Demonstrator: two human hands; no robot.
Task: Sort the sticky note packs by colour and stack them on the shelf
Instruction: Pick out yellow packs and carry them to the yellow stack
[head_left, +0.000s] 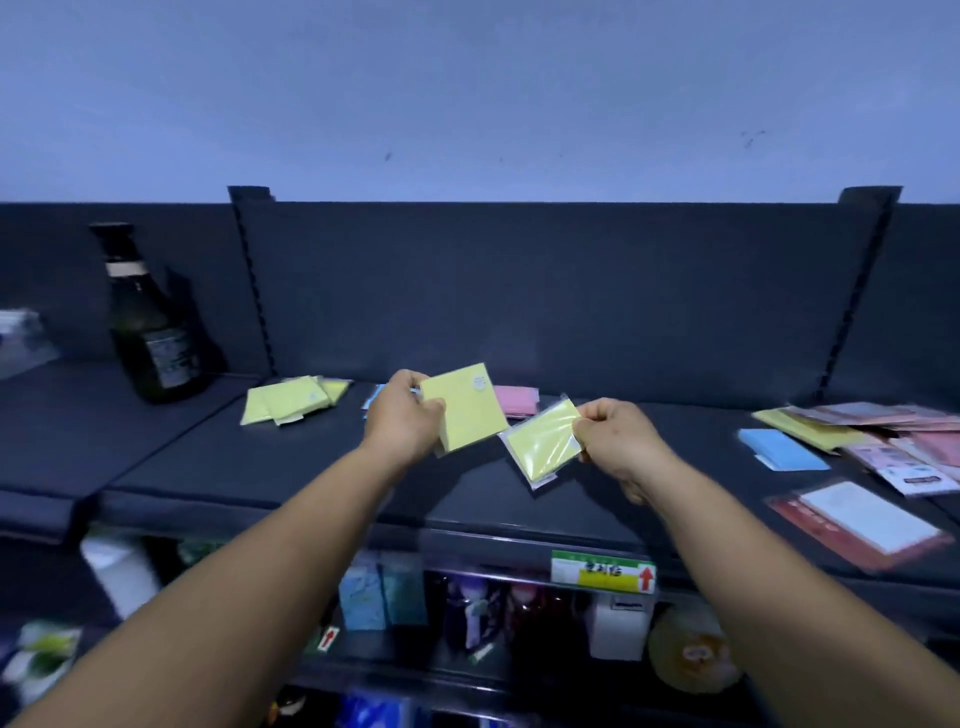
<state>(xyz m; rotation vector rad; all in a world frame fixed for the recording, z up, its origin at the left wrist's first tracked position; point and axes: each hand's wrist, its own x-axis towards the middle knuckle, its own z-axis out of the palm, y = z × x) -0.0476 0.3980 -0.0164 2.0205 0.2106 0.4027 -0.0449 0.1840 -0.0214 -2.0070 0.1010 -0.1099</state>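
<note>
left hand: the left hand (402, 415) is up over the dark shelf (291, 467), thumb and fingers clamped on the left edge of a big yellow pack (467, 410), so that one's off the surface

right hand: the right hand (613, 436) is pinching the right end of a smaller wrapped yellow pack (543, 447), which tilts down toward the shelf, shiny plastic sleeve on it

the two held packs: side by side between the hands, corners close or maybe just touching, honestly can't tell which

yellow pile: a loose yellow stack (291, 402) sits on the shelf to the left of the left hand, a bit further back

blue pack: a blue pack (375, 400) peeks out right behind the left hand, mostly hidden by it

pink pack: a pink pack (514, 400) lies on the shelf behind the gap between the hands, just past the big yellow one

right side mess: well off to the right of the right hand there's another blue pack (779, 449), a flat yellow pack (800, 428) and a jumble of pinkish packets (904, 452) overlapping each other

other stuff: dark bottle (150, 322) standing upright far left on the shelf, green and yellow price tag (602, 570) on the shelf's front edge below the right hand
</note>
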